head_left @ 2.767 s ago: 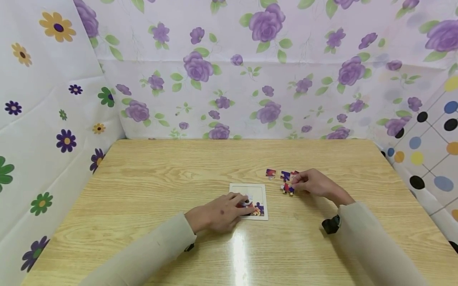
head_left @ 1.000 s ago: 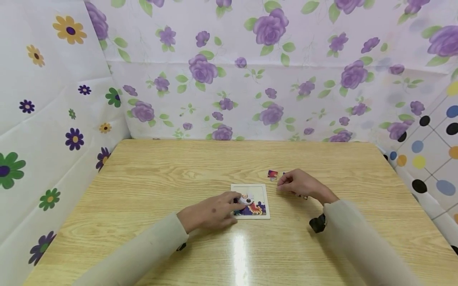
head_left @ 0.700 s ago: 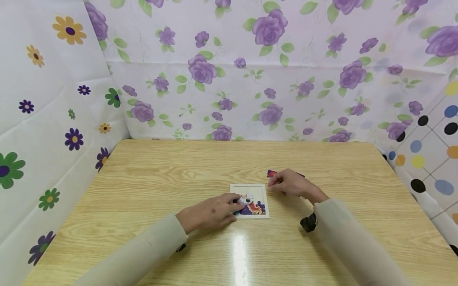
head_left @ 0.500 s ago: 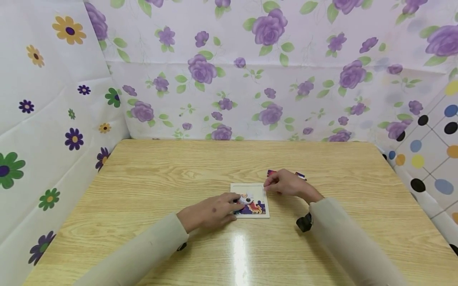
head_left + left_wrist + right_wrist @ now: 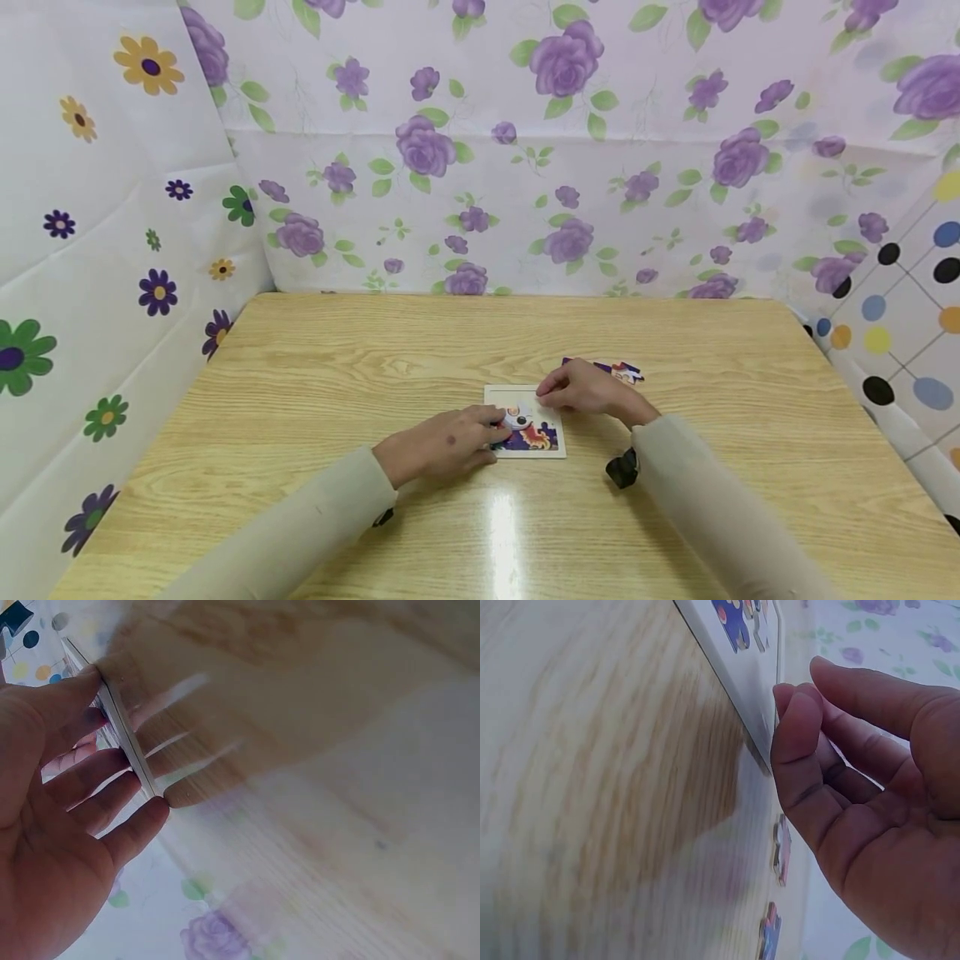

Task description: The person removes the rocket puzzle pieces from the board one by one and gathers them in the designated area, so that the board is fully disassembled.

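Note:
A white puzzle tray [image 5: 551,452] lies on the table, its near part filled with purple, orange and white jigsaw pieces [image 5: 537,437]. My left hand [image 5: 445,442] grips the tray's left side, thumb by the near corner and fingertips over the pieces. The left wrist view shows its fingertips along the tray's thin edge [image 5: 135,754]. My right hand [image 5: 588,388] is over the tray's far right part, thumb and fingertips drawn together. In the right wrist view its fingers [image 5: 799,724] are bent, and I cannot tell whether a piece is hidden between them.
Loose jigsaw pieces [image 5: 624,372] lie beyond the right hand, partly covered by it. In the right wrist view, one loose piece [image 5: 781,851] lies on the table near the tray corner. Patterned cloth [image 5: 480,167] stands behind the wooden table [image 5: 360,350].
My right hand has moved left from the loose pieces to over the tray, uncovering some pieces behind it. The left hand shifted slightly early on, then stayed at the tray.

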A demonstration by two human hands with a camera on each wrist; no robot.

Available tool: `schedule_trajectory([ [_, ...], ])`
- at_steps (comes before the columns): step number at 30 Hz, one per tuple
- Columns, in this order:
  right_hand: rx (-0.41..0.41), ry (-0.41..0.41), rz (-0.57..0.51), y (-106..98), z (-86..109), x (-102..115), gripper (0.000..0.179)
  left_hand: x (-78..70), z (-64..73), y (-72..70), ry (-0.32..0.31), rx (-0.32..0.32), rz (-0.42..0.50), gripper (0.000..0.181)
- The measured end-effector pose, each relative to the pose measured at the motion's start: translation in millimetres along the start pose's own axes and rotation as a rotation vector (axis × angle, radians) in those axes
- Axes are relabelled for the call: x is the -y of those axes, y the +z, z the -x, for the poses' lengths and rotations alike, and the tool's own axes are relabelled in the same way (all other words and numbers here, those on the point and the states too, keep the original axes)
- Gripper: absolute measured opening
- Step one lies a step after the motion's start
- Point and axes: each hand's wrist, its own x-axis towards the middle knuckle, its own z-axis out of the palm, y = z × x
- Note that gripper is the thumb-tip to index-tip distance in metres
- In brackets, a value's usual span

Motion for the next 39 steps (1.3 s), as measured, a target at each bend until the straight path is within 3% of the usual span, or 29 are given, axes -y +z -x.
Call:
schedule_trajectory([
  [16,0.024,-0.039,0.073,9,-10.3,8,0.016,2.3,-2.4,-2.2,-0.011,0.009,0.001,0.043],
  [25,0.037,0.003,0.119,13,-7.6,13,0.014,1.8,-2.7,-0.3,-0.044,0.031,0.048,0.045],
  [32,0.037,0.018,0.117,13,-6.1,14,0.012,2.5,-3.0,1.6,-0.03,0.024,0.041,0.044],
  [39,0.024,-0.016,0.124,16,-7.8,14,0.011,3.2,-3.8,1.5,-0.032,0.018,0.027,0.043],
])
